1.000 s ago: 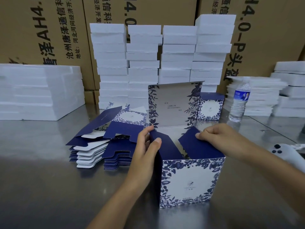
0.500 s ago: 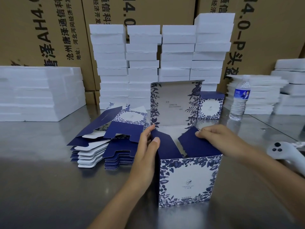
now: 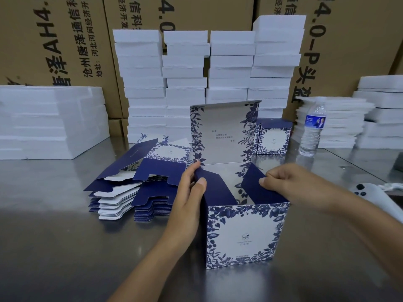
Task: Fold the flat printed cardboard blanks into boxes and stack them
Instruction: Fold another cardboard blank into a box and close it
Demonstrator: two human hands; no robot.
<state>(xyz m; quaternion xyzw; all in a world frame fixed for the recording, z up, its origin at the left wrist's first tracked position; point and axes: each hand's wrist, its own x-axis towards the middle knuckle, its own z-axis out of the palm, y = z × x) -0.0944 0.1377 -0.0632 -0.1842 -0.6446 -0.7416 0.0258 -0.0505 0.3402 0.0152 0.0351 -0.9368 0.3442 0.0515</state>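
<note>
On the steel table (image 3: 54, 236), near its front edge, we find one box (image 3: 242, 234) standing upright and partly formed: four walls are up, the lid (image 3: 222, 131) stands open at the back, and both side flaps slope inward over the opening. We note the left hand (image 3: 187, 192) lying against the left wall, pinching the left flap (image 3: 216, 188) between thumb and fingers. The right hand (image 3: 290, 184) has its fingers curled on the free edge of the right flap (image 3: 259, 190). We judge the step in hand to be tucking these two flaps down, after which the lid must be closed and the box stacked. Only one finished box (image 3: 273, 137) is visible, set behind and to the right, closed, with nothing on it, so stacking has barely begun. A thick pile of flat blanks (image 3: 135, 188) lies just left of the left hand, and we cannot count its layers reliably, so most of the work is left. Counted otherwise: four tall columns of white foam slabs (image 3: 187, 83) at the back, with further foam heaps at both sides; one water bottle (image 3: 311, 131) to the right; one white controller (image 3: 368, 192) at the right edge.
</note>
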